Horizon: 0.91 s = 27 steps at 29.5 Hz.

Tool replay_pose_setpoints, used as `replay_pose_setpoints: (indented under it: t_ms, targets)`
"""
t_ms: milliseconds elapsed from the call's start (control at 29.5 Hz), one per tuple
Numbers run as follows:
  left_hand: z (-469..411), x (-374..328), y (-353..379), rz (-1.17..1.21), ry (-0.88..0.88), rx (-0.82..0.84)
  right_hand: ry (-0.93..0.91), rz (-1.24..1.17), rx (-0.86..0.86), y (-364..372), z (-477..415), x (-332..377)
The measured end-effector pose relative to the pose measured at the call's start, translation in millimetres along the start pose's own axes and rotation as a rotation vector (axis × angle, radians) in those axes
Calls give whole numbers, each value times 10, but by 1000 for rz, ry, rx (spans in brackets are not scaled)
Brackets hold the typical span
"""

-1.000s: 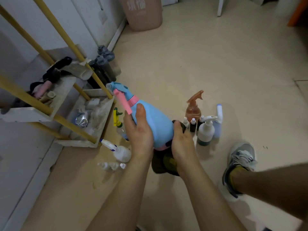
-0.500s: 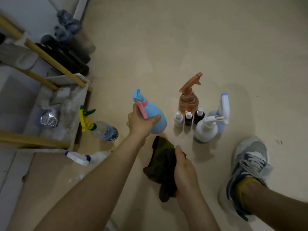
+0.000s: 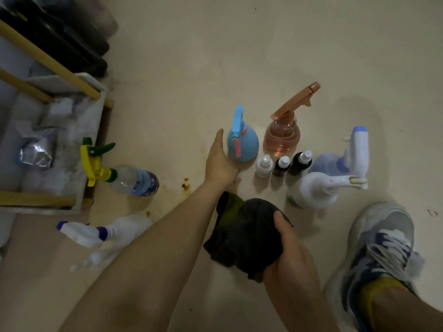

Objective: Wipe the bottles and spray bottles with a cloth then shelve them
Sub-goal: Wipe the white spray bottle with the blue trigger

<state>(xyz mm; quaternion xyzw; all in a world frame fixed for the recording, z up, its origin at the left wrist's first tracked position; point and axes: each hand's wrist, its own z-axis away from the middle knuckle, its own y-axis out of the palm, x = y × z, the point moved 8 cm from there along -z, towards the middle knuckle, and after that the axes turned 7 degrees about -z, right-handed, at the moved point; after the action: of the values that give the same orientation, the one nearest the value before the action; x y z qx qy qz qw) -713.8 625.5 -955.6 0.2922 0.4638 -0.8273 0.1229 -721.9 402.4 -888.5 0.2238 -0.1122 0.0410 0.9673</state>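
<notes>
Bare forearms, blue-grey white-laced sneaker (image 3: 381,255), yellow sock (image 3: 381,291).

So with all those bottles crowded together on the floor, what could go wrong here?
The left hand is right beside the blue spray bottle, which stands close to the pink spray bottle and three small dropper bottles; a nudge could topple them. The bottle with the yellow trigger lies on its side and might roll. The shoe sits near the white pump bottle.
</notes>
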Motion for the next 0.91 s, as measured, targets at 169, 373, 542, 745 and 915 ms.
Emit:
replay_pose_setpoints:
  t_ms: [169, 373, 542, 745, 915]
  targets:
    - [648, 163, -709, -29, 0, -182, -32, -108, 115, 178, 134, -61]
    - [1622, 430, -1769, -53, -19, -471, -111, 220, 163, 501, 270, -413]
    - [2215, 1079, -2445, -337, -111, -653, -93, 415, 142, 697, 423, -852]
    - [1861, 1984, -2330, 185, -584, -354, -122, 443, 140, 760, 643, -1081]
    - [1722, 1958, -2327, 286, -565, -390, -56, 347, 155, 841, 763, -1003]
